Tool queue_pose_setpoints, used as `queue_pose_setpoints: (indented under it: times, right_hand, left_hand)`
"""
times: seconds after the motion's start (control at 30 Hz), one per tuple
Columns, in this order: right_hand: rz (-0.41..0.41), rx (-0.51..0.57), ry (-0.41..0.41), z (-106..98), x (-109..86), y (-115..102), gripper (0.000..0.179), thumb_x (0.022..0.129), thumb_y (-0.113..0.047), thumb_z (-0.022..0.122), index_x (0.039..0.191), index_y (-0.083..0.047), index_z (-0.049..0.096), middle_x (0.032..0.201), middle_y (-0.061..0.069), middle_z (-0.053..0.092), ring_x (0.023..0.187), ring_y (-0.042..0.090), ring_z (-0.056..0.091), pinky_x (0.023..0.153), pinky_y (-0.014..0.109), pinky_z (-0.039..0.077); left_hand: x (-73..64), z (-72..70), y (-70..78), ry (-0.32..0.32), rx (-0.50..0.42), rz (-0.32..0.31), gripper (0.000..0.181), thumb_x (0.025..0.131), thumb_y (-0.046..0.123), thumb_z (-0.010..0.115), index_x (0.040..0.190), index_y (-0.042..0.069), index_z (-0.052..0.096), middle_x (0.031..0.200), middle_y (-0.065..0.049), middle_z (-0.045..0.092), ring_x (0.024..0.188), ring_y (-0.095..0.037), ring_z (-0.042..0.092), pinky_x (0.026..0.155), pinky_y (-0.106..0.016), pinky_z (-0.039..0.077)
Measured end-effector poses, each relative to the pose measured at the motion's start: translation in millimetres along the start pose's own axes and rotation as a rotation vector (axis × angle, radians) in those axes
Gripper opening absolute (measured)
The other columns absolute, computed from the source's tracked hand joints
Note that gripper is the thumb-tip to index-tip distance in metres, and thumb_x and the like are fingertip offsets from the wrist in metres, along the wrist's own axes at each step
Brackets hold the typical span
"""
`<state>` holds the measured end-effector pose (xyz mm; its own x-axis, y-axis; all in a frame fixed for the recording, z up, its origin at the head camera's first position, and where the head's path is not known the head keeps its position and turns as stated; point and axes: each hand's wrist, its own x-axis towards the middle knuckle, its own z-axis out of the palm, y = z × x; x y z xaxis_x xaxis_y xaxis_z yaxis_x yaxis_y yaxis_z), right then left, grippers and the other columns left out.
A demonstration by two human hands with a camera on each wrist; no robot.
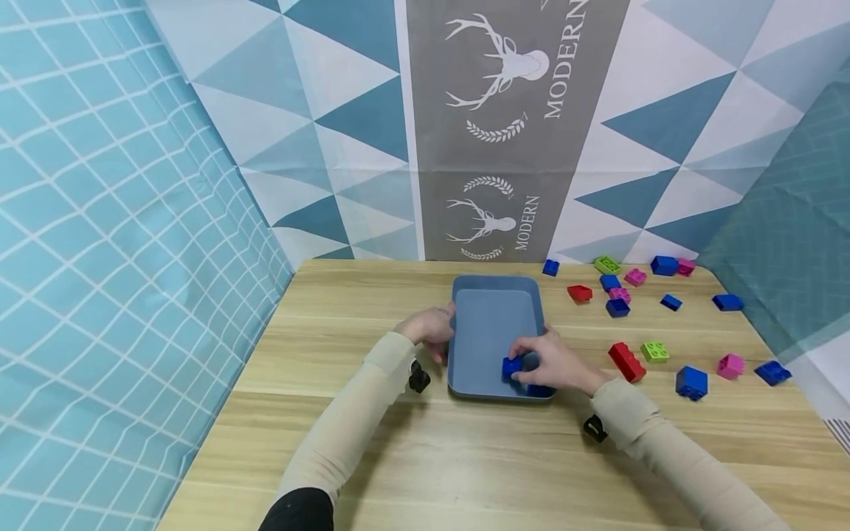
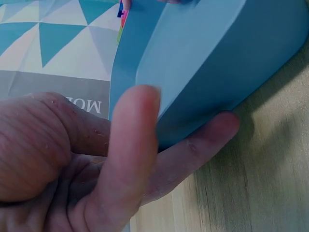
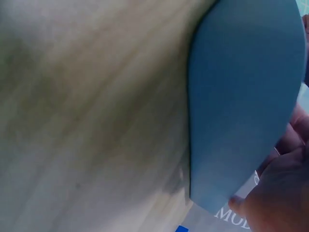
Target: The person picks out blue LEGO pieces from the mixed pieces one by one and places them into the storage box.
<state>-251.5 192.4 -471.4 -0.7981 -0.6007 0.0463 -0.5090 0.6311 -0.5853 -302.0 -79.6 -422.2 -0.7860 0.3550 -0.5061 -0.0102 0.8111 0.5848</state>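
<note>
A shallow blue-grey tray (image 1: 494, 317) lies on the wooden table between both hands. My left hand (image 1: 430, 328) grips its left wall; in the left wrist view the thumb (image 2: 133, 130) stands by the rim and a finger lies along the outside. Inside the tray's near right part, my right hand (image 1: 547, 360) pinches a blue toy brick (image 1: 510, 367) between thumb and fingers. Darker blue shows beneath that hand in the near right corner, mostly covered, so its kind is unclear. The right wrist view shows the tray's outer wall (image 3: 241, 106) but hides the pinched brick.
Right of the tray lie scattered building bricks: a long red brick (image 1: 627, 362), a lime brick (image 1: 654, 352), a blue brick (image 1: 692, 383), a pink brick (image 1: 731, 366) and several others farther back. Patterned cloth (image 1: 352, 133) hangs behind the wooden table (image 1: 358, 295).
</note>
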Motion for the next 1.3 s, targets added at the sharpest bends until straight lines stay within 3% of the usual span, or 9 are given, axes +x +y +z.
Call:
queue_pose_setpoints:
  times: [0.1,0.2,0.4,0.6,0.7,0.83,0.97,1.17,1.3]
  right_hand:
    - [-0.028,-0.009,-0.032,3.0,-0.5,0.6,0.022,0.083,-0.023,0.085,0.099,-0.020,0.070,0.103,-0.005,0.075,0.109,0.028,0.069,0.113,0.082,-0.003]
    - [-0.051,-0.018,-0.050,5.5,0.5,2.0,0.023,0.081,-0.025,0.087,0.096,-0.023,0.071,0.099,-0.010,0.074,0.106,0.025,0.069,0.112,0.083,-0.005]
    - [-0.073,-0.046,-0.073,7.7,0.5,3.0,0.026,0.076,-0.030,0.091,0.092,-0.028,0.071,0.097,-0.015,0.071,0.106,0.024,0.065,0.110,0.084,-0.007]
    - [-0.073,-0.042,-0.082,8.4,-0.1,0.5,0.024,0.075,-0.033,0.091,0.092,-0.031,0.074,0.099,-0.015,0.074,0.113,0.027,0.063,0.110,0.084,-0.007]
    - [-0.077,-0.044,-0.083,8.2,0.9,0.4,0.024,0.075,-0.034,0.091,0.092,-0.031,0.074,0.099,-0.015,0.074,0.111,0.027,0.062,0.111,0.083,-0.007]
    - [-0.081,-0.045,-0.083,6.1,2.0,1.3,0.026,0.075,-0.034,0.091,0.093,-0.028,0.074,0.099,-0.013,0.073,0.110,0.028,0.062,0.110,0.084,-0.007]
    - [-0.067,-0.043,-0.078,4.0,3.6,2.2,0.022,0.079,-0.038,0.088,0.093,-0.028,0.074,0.099,-0.013,0.073,0.113,0.029,0.063,0.111,0.083,-0.008]
    - [-0.054,-0.028,-0.065,3.3,3.8,1.8,0.011,0.087,-0.041,0.080,0.090,-0.032,0.075,0.097,-0.017,0.073,0.113,0.027,0.062,0.112,0.081,-0.010]
    - [-0.071,-0.029,-0.060,7.4,2.4,1.9,0.008,0.088,-0.038,0.080,0.091,-0.032,0.075,0.097,-0.017,0.074,0.112,0.025,0.062,0.113,0.081,-0.008]
  left_hand:
    - [0.7,0.8,-0.1,-0.001,-0.007,-0.005,0.074,0.105,0.002,0.042,0.164,0.011,-0.002,0.153,-0.035,0.039,0.049,-0.017,0.062,0.075,-0.044,0.065]
    - [1.4,1.1,0.3,0.003,0.000,-0.010,0.074,0.105,0.001,0.041,0.165,0.011,-0.002,0.158,-0.032,0.032,0.048,-0.017,0.062,0.074,-0.043,0.065]
    - [3.0,2.0,0.9,0.000,0.023,-0.008,0.075,0.104,0.001,0.041,0.164,0.010,-0.002,0.139,-0.036,0.054,0.047,-0.016,0.061,0.072,-0.042,0.065]
    - [2.2,2.4,0.2,-0.002,0.045,-0.013,0.075,0.104,0.001,0.041,0.164,0.010,-0.003,0.129,-0.037,0.061,0.045,-0.015,0.061,0.072,-0.043,0.065]
    - [1.1,1.7,0.0,0.005,0.035,-0.014,0.076,0.104,0.000,0.041,0.164,0.010,-0.003,0.137,-0.036,0.057,0.045,-0.016,0.060,0.068,-0.041,0.065]
    - [1.5,0.1,0.9,0.012,0.039,-0.006,0.077,0.103,0.000,0.042,0.164,0.010,-0.003,0.157,-0.034,0.034,0.047,-0.016,0.061,0.063,-0.038,0.064]
    - [2.7,-2.2,3.7,0.014,0.055,-0.011,0.077,0.104,0.001,0.042,0.164,0.010,-0.004,0.159,-0.035,0.028,0.047,-0.016,0.061,0.070,-0.041,0.065]
    - [4.9,-3.7,7.2,0.008,0.086,-0.038,0.076,0.106,0.002,0.042,0.165,0.012,-0.004,0.145,-0.037,0.049,0.045,-0.015,0.060,0.074,-0.042,0.065]
    - [4.9,-0.8,5.0,0.005,0.081,-0.044,0.075,0.106,0.002,0.042,0.165,0.012,-0.004,0.147,-0.038,0.045,0.045,-0.015,0.060,0.076,-0.043,0.065]
